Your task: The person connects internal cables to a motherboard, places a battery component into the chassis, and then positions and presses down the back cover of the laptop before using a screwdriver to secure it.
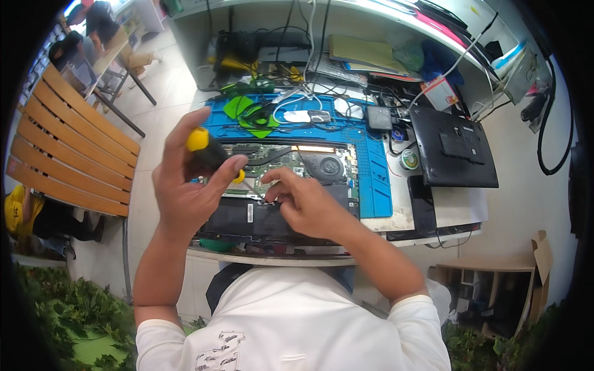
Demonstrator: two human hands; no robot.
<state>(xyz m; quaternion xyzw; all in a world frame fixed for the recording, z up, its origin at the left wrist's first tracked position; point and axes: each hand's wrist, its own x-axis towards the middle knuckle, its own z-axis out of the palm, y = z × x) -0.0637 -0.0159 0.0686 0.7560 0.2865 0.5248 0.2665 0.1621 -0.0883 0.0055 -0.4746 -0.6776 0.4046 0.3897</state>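
Laptop [260,216] opened, fan [330,167] and battery [230,217] in; what's left, unclear. Left hand [184,185]: fingers wrapped round screwdriver [210,153]. Right hand [309,207]: fingers half-curled over board [270,156], can't tell hold.

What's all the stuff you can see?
table: 1, white, centre
work mat: 1, blue, on table
opened laptop: 1, black and green, on mat
screwdriver: 1, black and yellow, above laptop
flat panel: 1, black, table's right
cables: many, black and white, table's back
slatted wooden furniture: 1, orange, left
leaves: many, green, bottom corners
other people: several, dark and yellow clothes, left
shirt: 1, white, bottom
left grip: 1, bare, holding screwdriver
right grip: 1, bare, at laptop
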